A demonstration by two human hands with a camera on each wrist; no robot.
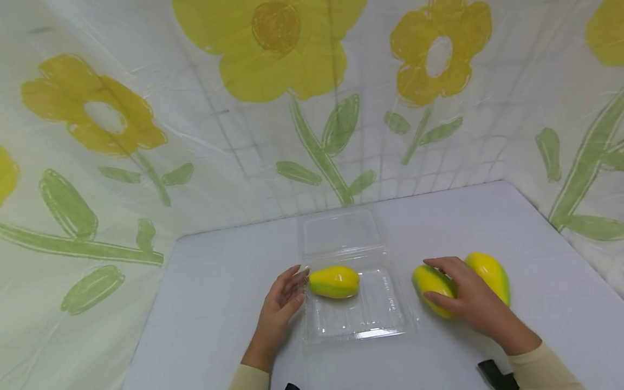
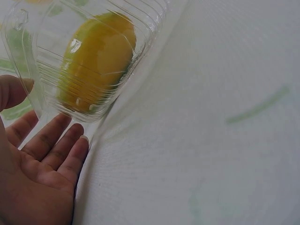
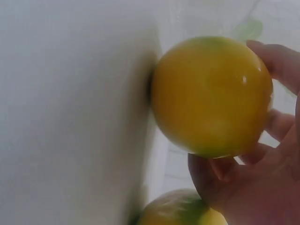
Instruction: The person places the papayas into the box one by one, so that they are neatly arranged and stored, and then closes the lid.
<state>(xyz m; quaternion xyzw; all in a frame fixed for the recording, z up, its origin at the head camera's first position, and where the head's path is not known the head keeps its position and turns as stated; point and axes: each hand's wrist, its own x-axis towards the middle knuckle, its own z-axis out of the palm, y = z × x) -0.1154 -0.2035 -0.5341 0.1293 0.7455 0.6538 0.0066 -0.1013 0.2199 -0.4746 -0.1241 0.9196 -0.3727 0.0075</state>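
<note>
A yellow-green fruit (image 1: 334, 282) lies in the back left part of a clear plastic box (image 1: 361, 319), whose lid is folded back behind it. At the box's left wall is my left hand (image 1: 279, 311), thumb and fingers spread around its edge; the left wrist view shows the fruit (image 2: 98, 61) through the clear wall. My right hand (image 1: 470, 298) holds a second fruit (image 1: 433, 290) right of the box; in the right wrist view, thumb and fingers curve round this fruit (image 3: 211, 96). A third fruit (image 1: 489, 275) lies just beyond that hand, partly covered by it.
The white table (image 1: 224, 281) carries the box in its middle. Behind the table hangs a pale curtain (image 1: 234, 162) with yellow flowers. A black object (image 1: 497, 375) is by the right sleeve, and a small dark one (image 1: 292, 386) shows at the bottom edge.
</note>
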